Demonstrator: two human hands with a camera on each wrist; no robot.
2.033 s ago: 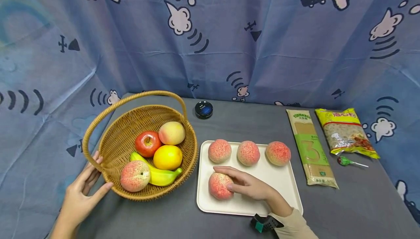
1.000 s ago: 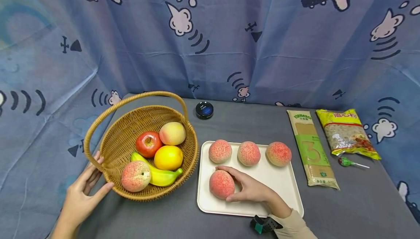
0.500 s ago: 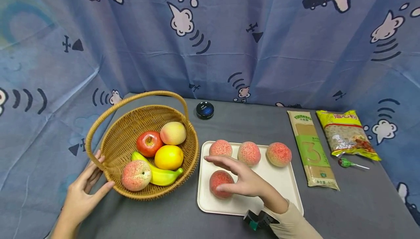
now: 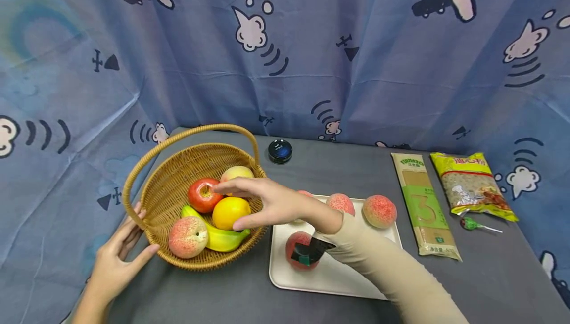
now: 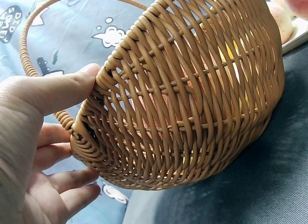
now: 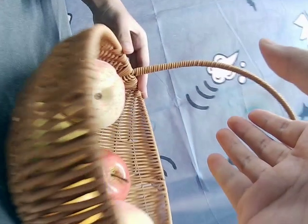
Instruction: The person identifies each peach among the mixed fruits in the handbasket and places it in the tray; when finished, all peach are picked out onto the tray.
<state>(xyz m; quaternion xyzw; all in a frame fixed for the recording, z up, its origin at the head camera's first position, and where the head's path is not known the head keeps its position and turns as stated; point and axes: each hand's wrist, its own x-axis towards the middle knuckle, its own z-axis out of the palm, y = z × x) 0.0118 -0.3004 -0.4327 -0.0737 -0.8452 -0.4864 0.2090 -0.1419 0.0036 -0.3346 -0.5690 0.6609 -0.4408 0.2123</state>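
Observation:
In the head view my left hand (image 4: 115, 264) holds the left side of a wicker basket (image 4: 164, 200); its thumb and fingers span the rim by the handle's foot. My right hand (image 4: 271, 200) hovers over the basket's right side, fingers extended and holding nothing; the right wrist view shows its open palm (image 6: 274, 180). The basket contains a red apple (image 4: 201, 196), a pale peach (image 4: 236, 171) partly behind the right hand, a yellow fruit (image 4: 228, 214), a banana (image 4: 218, 241) and a speckled peach (image 4: 188, 237). On the white tray (image 4: 285, 279) sit several pinkish peaches, one peach (image 4: 294, 244) partly hidden by the wrist device.
A round black tin (image 4: 280, 151) stands behind the basket. To the tray's right lie a noodle packet (image 4: 425, 205), a yellow-topped bag (image 4: 472, 185) and a lollipop (image 4: 472, 223). A patterned blue curtain (image 4: 311, 42) hangs at the back.
My right hand has let go of the front peach on the tray, lifted, and moved left over the basket. That peach stays on the tray. My left hand keeps its place at the basket.

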